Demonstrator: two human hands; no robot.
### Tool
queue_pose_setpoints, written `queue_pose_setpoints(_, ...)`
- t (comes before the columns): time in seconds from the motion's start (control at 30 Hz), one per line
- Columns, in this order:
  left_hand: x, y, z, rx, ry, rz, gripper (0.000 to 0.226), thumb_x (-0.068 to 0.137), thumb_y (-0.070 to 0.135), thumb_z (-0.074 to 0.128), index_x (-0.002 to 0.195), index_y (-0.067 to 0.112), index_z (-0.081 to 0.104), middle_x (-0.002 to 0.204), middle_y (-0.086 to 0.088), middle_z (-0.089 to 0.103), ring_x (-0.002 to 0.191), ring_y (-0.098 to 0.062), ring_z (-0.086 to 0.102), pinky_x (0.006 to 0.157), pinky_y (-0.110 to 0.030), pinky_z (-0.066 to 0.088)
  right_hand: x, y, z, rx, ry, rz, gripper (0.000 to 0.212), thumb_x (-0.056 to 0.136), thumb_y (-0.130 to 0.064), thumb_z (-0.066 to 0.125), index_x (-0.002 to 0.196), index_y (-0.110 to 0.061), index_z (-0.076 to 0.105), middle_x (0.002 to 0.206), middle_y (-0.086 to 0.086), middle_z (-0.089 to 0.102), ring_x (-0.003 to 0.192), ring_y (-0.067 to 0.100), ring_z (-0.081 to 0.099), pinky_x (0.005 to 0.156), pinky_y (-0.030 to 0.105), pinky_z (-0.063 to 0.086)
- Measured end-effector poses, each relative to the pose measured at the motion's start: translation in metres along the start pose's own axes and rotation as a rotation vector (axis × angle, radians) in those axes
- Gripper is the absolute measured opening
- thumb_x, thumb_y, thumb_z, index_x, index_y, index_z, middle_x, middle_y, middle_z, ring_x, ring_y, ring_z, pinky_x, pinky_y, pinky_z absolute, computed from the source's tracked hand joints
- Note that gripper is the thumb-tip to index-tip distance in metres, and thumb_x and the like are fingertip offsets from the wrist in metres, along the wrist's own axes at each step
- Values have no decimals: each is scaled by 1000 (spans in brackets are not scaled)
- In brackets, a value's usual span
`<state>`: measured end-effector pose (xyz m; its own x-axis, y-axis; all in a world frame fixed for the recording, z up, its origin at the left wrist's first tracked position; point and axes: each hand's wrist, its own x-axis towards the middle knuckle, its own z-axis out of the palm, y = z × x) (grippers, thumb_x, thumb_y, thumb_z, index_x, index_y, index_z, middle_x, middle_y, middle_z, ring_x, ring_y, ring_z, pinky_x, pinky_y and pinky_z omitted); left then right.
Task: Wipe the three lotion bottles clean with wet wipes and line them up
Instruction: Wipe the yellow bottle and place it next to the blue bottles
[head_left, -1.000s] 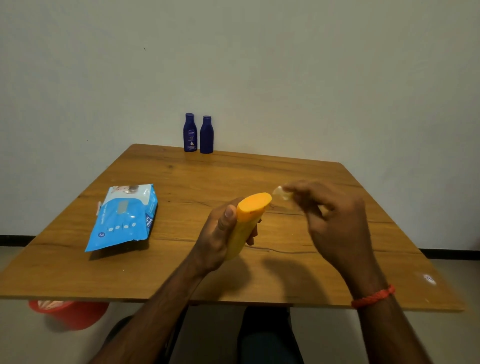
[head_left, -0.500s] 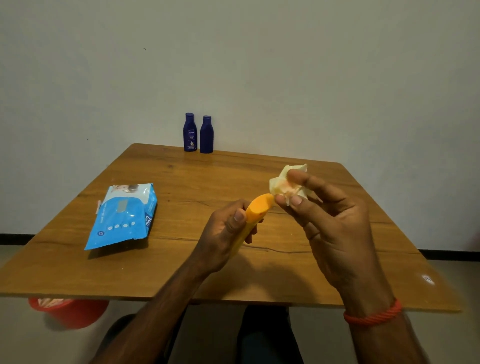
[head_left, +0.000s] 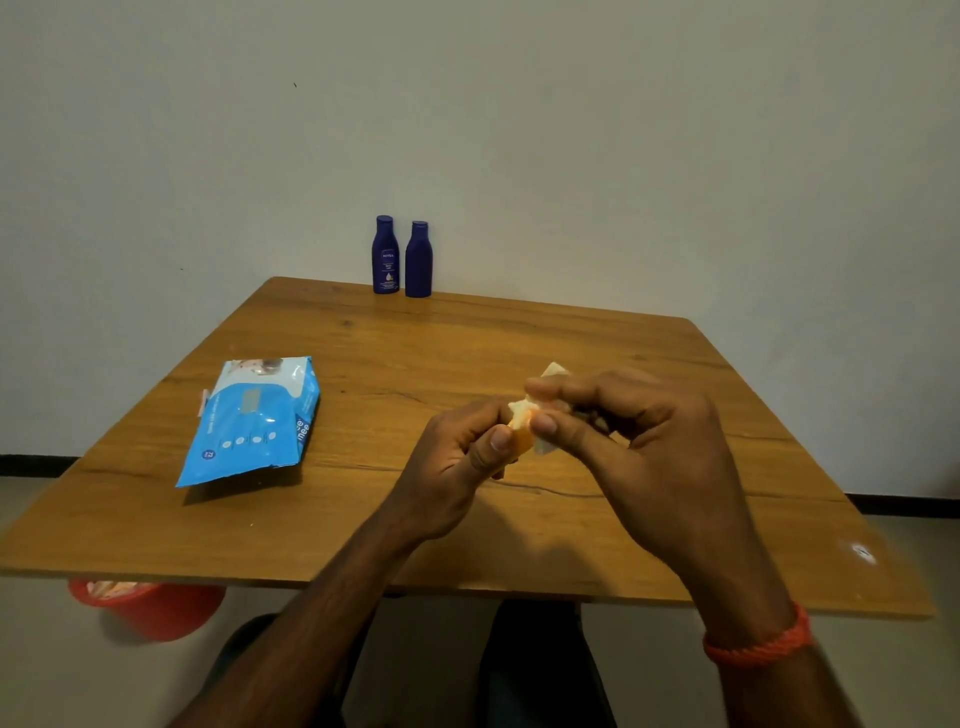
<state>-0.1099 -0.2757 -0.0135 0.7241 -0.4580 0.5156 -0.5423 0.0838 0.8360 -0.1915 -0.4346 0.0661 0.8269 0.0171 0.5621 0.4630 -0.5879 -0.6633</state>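
While the wooden bench (head_left: 519, 343) fills most of my view and runs back to a pale wall, everything I am watching sits on it or just above it. On its left half lies a blue pack of wet wipes (head_left: 254, 421), flat, with its flap side up. Under the near left corner a red bucket (head_left: 150, 608) stands on the floor, with something pale inside that I cannot make out.

Above the middle of the bench the two hands meet. My left grip (head_left: 457, 467) is clenched round the orange lotion bottle (head_left: 521, 441), thumb lying along its side. Only the bottle's top end shows, and the rest is hidden in the fist. My right grip (head_left: 639, 447) pinches a crumpled white wipe (head_left: 551, 371) between thumb and fingers and presses it against that orange top. A corner of the wipe sticks up above the knuckles.

At the far edge, close to the wall, the first blue bottle (head_left: 385, 257) stands upright with its label facing me. The second blue bottle (head_left: 418, 260) stands just beside it on the right, also upright. An orange thread band (head_left: 758, 644) circles the right wrist.
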Motion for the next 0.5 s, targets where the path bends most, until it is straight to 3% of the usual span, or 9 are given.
queue_pose_setpoints(0.17, 2, 2, 3, 71, -24, 36, 67, 92, 70, 38, 94, 7, 63, 85, -5, 59, 74, -26, 53, 59, -49, 45, 13, 11, 0, -41, 134, 102, 20, 84, -24, 73, 100, -37, 71, 97, -17, 70, 94, -4, 63, 77, 17, 56)
queue_pose_setpoints(0.37, -1, -3, -1, 103, 13, -7, 82, 85, 77, 40, 106, 0, 60, 86, -15, 57, 73, -33, 51, 59, -53, 44, 2, 1, 2, 25, 10, 72, 16, 83, -28, 71, 96, -38, 71, 92, -17, 70, 88, 2, 65, 70, 21, 56)
queue_pose_setpoints(0.5, -3, -1, 5, 122, -10, -79, 80, 78, 83, 42, 118, 17, 59, 101, -4, 59, 85, -25, 57, 64, -50, 52, 5, 11, 6, 64, 135, 153, 16, 86, -25, 71, 100, -34, 71, 86, -19, 66, 73, 2, 63, 55, 17, 50)
